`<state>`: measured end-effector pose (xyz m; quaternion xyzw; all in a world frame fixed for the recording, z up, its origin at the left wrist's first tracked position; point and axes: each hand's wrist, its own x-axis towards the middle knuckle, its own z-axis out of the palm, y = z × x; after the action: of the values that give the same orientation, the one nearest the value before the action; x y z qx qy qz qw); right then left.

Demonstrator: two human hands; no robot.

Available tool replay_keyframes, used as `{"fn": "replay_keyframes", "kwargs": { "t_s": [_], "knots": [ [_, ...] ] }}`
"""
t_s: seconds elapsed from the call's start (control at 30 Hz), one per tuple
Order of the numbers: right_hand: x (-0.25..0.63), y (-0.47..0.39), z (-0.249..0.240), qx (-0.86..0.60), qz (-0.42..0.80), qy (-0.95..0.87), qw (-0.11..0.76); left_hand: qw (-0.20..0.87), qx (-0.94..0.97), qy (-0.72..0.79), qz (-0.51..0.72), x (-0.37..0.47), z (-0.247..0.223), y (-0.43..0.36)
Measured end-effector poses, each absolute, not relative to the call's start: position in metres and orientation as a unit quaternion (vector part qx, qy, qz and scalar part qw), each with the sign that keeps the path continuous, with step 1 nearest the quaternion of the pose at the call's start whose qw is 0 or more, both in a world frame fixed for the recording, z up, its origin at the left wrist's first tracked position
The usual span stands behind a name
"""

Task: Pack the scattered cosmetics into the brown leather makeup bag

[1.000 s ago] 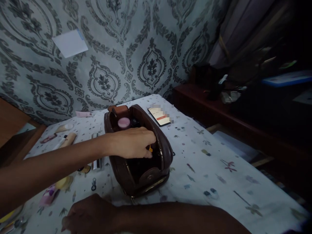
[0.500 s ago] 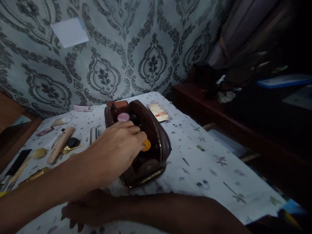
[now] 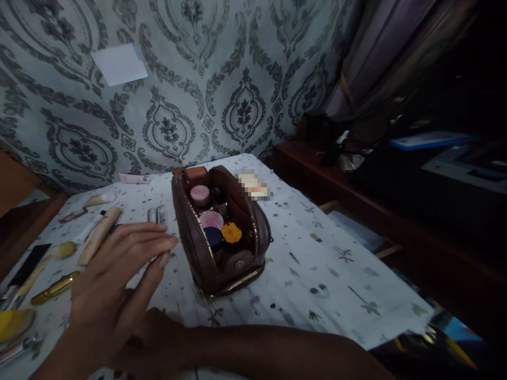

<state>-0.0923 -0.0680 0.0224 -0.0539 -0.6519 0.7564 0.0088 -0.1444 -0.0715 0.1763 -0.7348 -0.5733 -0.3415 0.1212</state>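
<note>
"On the patterned cloth [image 3: 301, 295], where does the bag [image 3: 190, 237] stand?"

"To the right of my left hand [image 3: 119, 269], near the fingertips. It stands unzipped, mouth up."

"Contents?"

"At the far end, a pink jar [image 3: 200, 194] with a black bottle [image 3: 216, 193] beside it. Nearer, a pink tub [image 3: 211, 219], a blue lid [image 3: 214, 237] and an orange flower-shaped piece [image 3: 232, 232]."

"State of your left hand?"

"Fingers extended and together, thumb a narrow gap below them. It partly covers a silver tube [image 3: 153, 215]."

"Your right hand [image 3: 148, 335]?"

"Mostly hidden by my left wrist and in shadow; whether it holds anything, I cannot tell. My right forearm [image 3: 269, 348] crosses on the near side of the bag."

"Items to the left?"

"A beige tube [image 3: 99, 236] just beside my left hand, a gold stick [image 3: 55, 287] near it, and a pink tube [image 3: 132, 179] toward the wall [image 3: 209, 95]."
</note>
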Motion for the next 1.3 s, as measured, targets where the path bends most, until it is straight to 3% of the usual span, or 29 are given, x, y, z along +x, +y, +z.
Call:
{"fn": "replay_keyframes", "kwargs": {
  "t_s": [0.23, 0.4, 0.53, 0.83, 1.13, 1.3],
  "knots": [
    [-0.083, -0.069, 0.035, -0.078, 0.737, -0.670, 0.031, 0.123, -0.644, -0.684, -0.320, -0.197, 0.113, -0.126],
    [-0.079, -0.067, 0.045, -0.065, 0.686, -0.723, 0.050, 0.112, -0.538, -0.741, -0.385, -0.210, 0.077, -0.149],
    [-0.086, -0.062, 0.048, -0.043, 0.626, -0.776, 0.065, 0.108, -0.512, -0.746, -0.412, -0.217, 0.077, -0.148],
    [-0.100, -0.058, 0.035, -0.051, 0.614, -0.776, 0.133, 0.115, -0.467, -0.766, -0.427, -0.238, 0.100, -0.112],
    [-0.098, -0.060, 0.028, -0.038, 0.607, -0.782, 0.138, 0.118, -0.483, -0.755, -0.427, -0.256, 0.065, -0.090],
    [-0.100, -0.060, 0.025, -0.057, 0.627, -0.769, 0.113, 0.155, -0.521, -0.754, -0.368, -0.263, 0.054, -0.099]
  ]
}}
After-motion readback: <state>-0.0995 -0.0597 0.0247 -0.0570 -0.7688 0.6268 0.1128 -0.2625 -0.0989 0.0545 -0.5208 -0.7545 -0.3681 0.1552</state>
